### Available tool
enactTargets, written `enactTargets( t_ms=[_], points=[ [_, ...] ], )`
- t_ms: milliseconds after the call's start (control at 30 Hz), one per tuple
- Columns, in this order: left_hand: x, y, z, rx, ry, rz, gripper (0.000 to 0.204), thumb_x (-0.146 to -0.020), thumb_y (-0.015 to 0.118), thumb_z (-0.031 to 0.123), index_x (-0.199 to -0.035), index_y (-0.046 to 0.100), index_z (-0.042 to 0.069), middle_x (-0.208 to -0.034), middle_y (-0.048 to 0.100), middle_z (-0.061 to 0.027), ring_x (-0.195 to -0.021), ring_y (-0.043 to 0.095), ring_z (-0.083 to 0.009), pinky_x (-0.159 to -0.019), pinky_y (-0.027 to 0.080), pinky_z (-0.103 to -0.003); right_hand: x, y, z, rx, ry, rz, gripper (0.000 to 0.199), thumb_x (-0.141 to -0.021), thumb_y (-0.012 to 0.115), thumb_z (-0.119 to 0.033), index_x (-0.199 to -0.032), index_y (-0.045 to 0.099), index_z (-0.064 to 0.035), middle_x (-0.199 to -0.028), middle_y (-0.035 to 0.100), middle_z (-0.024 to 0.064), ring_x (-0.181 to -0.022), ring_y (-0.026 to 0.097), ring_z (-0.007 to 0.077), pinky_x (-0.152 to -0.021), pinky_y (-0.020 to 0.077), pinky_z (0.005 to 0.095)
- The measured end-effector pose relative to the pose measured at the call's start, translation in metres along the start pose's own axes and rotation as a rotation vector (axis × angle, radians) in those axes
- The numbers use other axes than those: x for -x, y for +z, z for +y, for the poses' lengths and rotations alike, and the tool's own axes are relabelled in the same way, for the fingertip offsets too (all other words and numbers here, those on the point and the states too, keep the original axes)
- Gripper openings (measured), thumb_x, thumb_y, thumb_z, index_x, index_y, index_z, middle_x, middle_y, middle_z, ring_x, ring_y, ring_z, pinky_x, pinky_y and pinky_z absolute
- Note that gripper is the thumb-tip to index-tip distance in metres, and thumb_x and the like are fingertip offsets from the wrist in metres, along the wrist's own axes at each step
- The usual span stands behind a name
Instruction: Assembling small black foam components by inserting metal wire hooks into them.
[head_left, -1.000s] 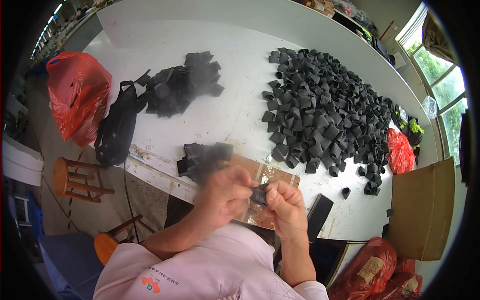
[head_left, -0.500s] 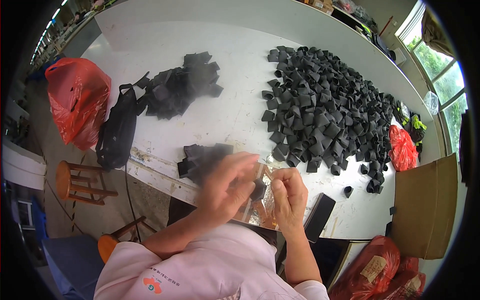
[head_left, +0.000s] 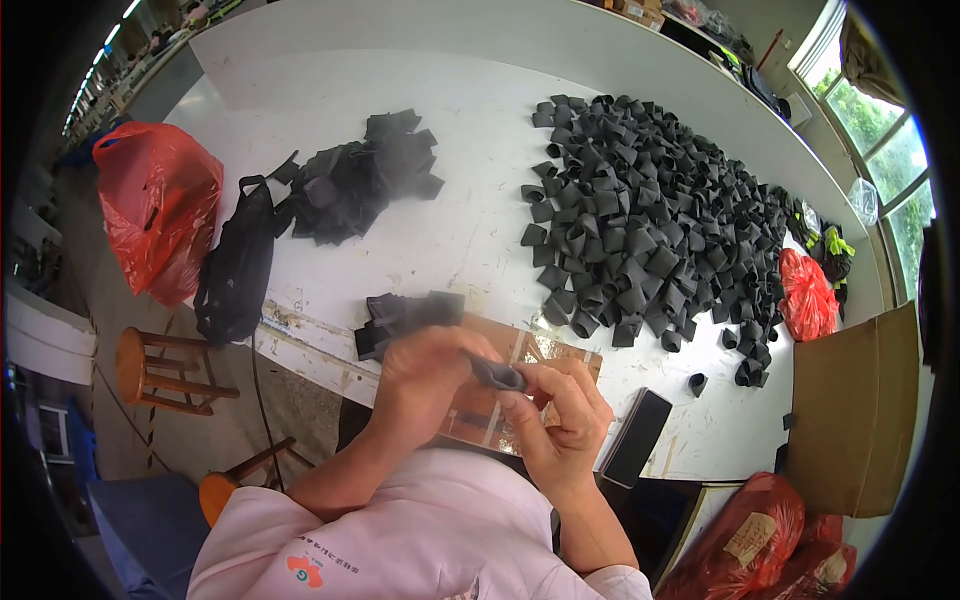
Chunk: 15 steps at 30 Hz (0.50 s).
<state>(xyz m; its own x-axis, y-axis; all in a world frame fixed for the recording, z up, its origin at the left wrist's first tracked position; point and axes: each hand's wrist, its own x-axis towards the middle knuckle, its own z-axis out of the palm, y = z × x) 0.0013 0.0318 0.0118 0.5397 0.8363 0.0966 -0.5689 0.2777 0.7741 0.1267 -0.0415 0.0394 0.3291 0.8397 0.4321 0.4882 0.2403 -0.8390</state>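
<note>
Between my hands is a small black piece [head_left: 497, 374], bent into an open loop. Its right end is pinched between the thumb and fingers of my right hand [head_left: 563, 415]. My left hand [head_left: 425, 370] closes on the left end, its fingertips partly hidden and slightly blurred. Under both hands lies a brownish, shiny board [head_left: 570, 352] with pale strips, at the table's near edge. Just beyond my left hand is a small stack of flat black pieces [head_left: 385, 318]. A large heap of similar black loops [head_left: 650, 220] covers the table's right side.
Another pile of flat black pieces [head_left: 345, 185] lies at the far left, beside a black bag [head_left: 237, 265] and a red plastic bag [head_left: 160, 210]. A dark phone-like slab [head_left: 637, 437] rests right of my right hand. A cardboard box [head_left: 850, 410] stands at the right edge.
My left hand has moved in and taken hold of the black piece, which now shows as an open loop. The right hand has shifted slightly left and down, turning its fingers toward the piece.
</note>
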Motion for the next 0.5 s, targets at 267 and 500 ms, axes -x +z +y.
enactTargets(
  t_ms=[267,500],
  points=[
    [0.009,-0.003,-0.003,-0.008,-0.094,0.067,0.006,-0.080,0.057,0.004,-0.085,0.058,0.001,-0.087,0.057,-0.0106,-0.084,0.052,-0.0191,-0.081,0.040,-0.032,0.007,0.007,0.023,0.075,-0.098,0.041,0.008,-0.071,0.064,0.002,-0.077,0.060,0.0023,-0.065,0.055,0.0073,-0.056,0.050,0.0141,-0.049,0.0375,0.0226],
    [0.000,-0.008,0.002,-0.282,0.047,-0.013,0.003,-0.079,0.056,0.000,-0.082,0.057,0.001,-0.087,0.058,-0.0109,-0.084,0.053,-0.0166,-0.080,0.040,-0.030,-0.004,-0.001,0.013,0.026,-0.030,-0.011,0.007,-0.070,0.065,0.002,-0.075,0.060,0.0019,-0.065,0.054,0.0073,-0.055,0.048,0.0148,-0.048,0.0375,0.0233]
  ],
)
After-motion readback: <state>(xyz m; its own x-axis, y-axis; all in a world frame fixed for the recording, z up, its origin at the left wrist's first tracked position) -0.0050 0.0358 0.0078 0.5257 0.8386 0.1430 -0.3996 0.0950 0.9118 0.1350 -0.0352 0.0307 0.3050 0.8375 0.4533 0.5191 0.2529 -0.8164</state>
